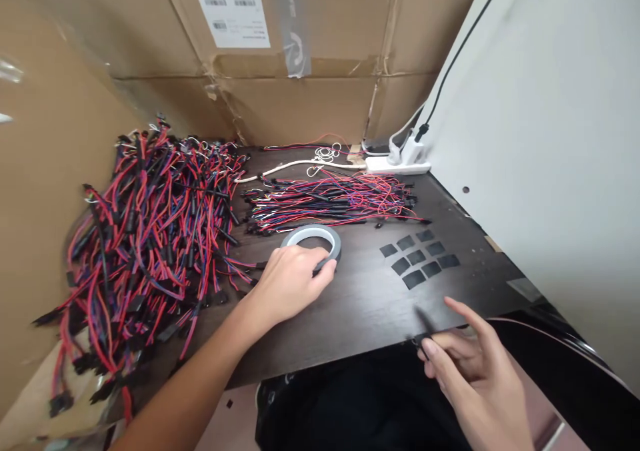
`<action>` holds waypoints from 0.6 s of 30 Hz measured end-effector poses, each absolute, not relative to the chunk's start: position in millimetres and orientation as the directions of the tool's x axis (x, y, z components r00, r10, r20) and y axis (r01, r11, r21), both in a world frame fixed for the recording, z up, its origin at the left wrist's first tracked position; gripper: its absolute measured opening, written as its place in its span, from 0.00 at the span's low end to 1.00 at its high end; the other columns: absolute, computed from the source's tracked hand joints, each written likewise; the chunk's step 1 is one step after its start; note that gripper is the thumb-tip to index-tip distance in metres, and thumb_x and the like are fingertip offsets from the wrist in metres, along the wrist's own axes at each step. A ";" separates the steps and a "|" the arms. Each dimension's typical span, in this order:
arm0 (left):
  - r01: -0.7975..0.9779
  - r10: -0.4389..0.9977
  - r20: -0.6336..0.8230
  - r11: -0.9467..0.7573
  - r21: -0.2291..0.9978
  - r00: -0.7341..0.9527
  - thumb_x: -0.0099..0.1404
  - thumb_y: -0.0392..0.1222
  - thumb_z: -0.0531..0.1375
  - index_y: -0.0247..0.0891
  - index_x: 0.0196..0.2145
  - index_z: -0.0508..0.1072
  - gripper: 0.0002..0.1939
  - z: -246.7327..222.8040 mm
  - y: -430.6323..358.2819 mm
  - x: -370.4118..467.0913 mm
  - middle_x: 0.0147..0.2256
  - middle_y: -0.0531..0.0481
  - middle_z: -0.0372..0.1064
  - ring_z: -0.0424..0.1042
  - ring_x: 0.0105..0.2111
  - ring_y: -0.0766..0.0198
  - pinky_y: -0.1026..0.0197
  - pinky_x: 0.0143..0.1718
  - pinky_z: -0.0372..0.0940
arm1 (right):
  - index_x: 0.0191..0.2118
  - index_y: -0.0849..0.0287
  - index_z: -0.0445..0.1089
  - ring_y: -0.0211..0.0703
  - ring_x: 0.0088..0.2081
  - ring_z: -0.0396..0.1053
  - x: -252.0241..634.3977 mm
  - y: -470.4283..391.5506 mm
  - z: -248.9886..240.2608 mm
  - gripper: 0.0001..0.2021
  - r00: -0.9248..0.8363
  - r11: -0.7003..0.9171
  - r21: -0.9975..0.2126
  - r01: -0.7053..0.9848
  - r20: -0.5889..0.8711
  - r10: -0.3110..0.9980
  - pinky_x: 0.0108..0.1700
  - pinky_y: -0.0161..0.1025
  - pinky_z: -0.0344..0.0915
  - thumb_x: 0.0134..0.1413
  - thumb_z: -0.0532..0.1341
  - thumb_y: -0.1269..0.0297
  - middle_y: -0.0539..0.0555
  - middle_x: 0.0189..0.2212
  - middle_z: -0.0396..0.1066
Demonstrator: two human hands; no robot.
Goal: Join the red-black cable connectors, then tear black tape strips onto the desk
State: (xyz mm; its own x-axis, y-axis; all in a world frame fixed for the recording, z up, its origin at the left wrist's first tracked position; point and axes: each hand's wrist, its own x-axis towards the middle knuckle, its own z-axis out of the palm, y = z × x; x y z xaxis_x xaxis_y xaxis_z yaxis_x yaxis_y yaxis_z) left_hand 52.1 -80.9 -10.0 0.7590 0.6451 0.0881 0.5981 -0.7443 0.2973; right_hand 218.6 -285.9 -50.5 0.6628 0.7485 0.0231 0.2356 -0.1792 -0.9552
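Note:
My left hand (295,278) is closed over the near rim of a roll of black tape (336,236) with a grey core, which is on the dark table. Its thumb and fingers pinch the roll's edge. Low at the front edge of the table, my right hand (470,364) grips a slim dark object (424,321) between thumb and curled fingers. That object is blurred and its kind is unclear. The right index finger sticks out. Several cut squares of black tape (416,257) lie in loose rows on the table, beyond my right hand.
A big heap of red, blue and black wire harnesses (165,224) covers the left side. Behind the tape lies a flatter bundle of wires (330,201). A white power strip (397,165) with plugs sits at the back right. Cardboard (320,111) stands behind; a white panel (540,138) rises at right.

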 end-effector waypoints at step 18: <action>0.491 0.638 -0.011 -0.582 0.648 0.770 0.64 0.40 0.55 0.37 0.28 0.69 0.09 0.9 -85.6 52.9 0.24 0.55 0.64 0.62 0.25 0.68 0.64 0.28 0.54 | 0.39 0.55 0.64 0.36 0.16 0.55 233.8 -283.5 -36.7 0.13 0.651 -0.351 -0.699 0.623 0.215 0.728 0.22 0.35 0.57 0.54 0.62 0.53 0.43 0.15 0.57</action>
State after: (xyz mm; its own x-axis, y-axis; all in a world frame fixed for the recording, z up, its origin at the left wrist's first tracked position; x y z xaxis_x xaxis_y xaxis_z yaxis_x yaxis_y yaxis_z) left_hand 52.9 -85.6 0.9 0.7698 0.6382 -0.0110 0.4915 -0.5817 0.6481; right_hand 233.8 -283.5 -36.7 0.6511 0.7278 0.2151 0.6234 -0.3512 -0.6986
